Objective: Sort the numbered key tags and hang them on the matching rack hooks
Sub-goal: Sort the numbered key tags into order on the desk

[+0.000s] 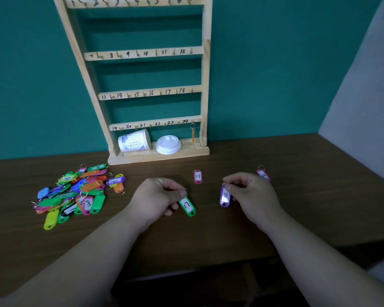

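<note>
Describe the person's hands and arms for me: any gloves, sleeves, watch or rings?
The left hand and right hand are bare: no gloves, and no rings that I can see. The left forearm and right forearm are bare too, with no watch, band or sleeve in view down to the picture's edge.

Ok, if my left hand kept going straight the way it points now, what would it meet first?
Most likely the pink tag 11 on the table, just ahead of your left hand, which pinches the green tag 17. Past that, the rack base comes next; depth is unclear.
</note>
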